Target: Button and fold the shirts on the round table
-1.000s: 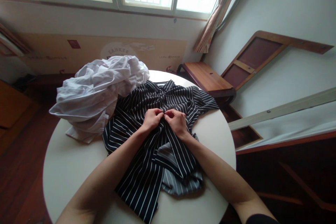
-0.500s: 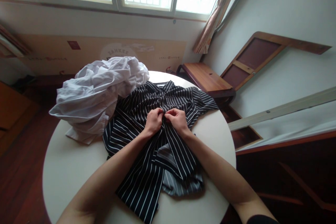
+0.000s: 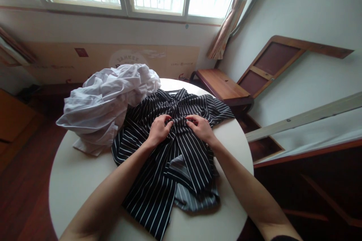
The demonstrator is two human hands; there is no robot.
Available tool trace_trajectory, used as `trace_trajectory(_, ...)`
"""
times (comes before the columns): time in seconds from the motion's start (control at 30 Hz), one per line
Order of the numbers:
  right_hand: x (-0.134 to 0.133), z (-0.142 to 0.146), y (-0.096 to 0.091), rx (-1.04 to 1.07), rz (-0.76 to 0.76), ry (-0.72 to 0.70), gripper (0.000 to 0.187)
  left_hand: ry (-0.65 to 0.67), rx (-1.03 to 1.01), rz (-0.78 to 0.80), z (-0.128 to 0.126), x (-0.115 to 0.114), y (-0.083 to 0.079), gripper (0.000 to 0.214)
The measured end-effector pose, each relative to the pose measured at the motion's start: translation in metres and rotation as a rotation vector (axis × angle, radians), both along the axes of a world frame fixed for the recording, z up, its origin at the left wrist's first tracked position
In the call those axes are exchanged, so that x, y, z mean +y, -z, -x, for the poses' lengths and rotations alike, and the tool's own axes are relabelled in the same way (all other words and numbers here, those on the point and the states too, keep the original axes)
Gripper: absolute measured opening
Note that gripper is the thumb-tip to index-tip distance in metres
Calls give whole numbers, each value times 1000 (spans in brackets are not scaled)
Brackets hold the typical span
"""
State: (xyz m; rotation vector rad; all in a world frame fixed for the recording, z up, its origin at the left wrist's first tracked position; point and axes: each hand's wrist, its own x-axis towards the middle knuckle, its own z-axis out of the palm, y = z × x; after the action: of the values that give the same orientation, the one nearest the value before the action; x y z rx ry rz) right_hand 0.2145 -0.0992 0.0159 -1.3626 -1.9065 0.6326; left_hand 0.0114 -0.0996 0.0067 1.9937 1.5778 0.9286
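A black shirt with white stripes lies front up and rumpled, its collar at the far side and its lower front folded open to a grey inner side. My left hand grips the cloth of the shirt front with thumb and fingers, left of the middle line. Across from it, my right hand pinches the same front on the right. The cloth between them looks drawn into crosswise folds. Whether a button lies there is too small to tell.
The shirt is on a round white table. A crumpled pile of white cloth sits at its far left edge. Beyond the table's far right stands a low wooden bench, near a wall with a wooden frame.
My hands were close together at the middle of the shirt front. They have moved apart, the left one leftward and the right one rightward.
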Motion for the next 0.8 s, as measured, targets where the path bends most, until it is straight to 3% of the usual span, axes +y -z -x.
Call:
trace_trajectory(0.13,-10,-7,15,-423,-45,-249,44,194,304,-2,13,-31,-15,37)
trace_trajectory(0.23,-9,-4,27,-655,-36,-274,53,279,429,55,19,-56,-16,58)
trace_trajectory(0.3,-4,-2,30,-715,-45,-265,56,297,520,34,24,-66,-13,59)
trace_trajectory(0.47,16,-3,31,-717,-70,-288,55,200,722,-111,46,-58,-2,35)
trace_trajectory(0.6,24,-6,26,-611,-102,-246,55,182,737,-145,62,-36,0,42)
trace_trajectory(0.7,4,-4,10,-462,-198,-130,49,114,751,-230,63,-36,-10,45)
trace_trajectory(0.8,-47,3,-11,-390,-333,-220,45,177,743,-314,56,-61,-27,30)
